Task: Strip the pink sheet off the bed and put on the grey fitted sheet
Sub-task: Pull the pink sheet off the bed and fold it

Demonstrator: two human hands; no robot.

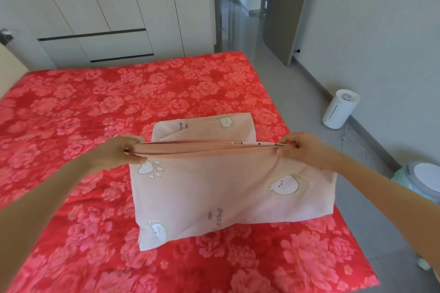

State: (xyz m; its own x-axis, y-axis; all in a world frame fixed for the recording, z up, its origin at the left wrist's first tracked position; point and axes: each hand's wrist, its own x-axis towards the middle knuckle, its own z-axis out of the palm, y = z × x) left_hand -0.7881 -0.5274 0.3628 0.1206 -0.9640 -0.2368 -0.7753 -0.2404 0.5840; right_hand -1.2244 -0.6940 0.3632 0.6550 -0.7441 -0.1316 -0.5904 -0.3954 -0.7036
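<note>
The pink sheet [221,188], pale pink with white bear and paw prints, is folded into a thick rectangle and held up over the bed. My left hand [119,153] grips its left top corner and my right hand [302,147] pinches its right top corner, stretching the folded edge taut between them. The lower half hangs down toward me and the far half drapes onto the bed. The bed [83,114] is covered by a red quilt with large pink flowers. No grey fitted sheet is in view.
White wardrobe doors [133,7] stand beyond the bed's far edge. To the right are grey floor, an open door [285,12], a white cylindrical appliance [340,108] with its cord, and a round pale-green bin [423,178] near my right arm.
</note>
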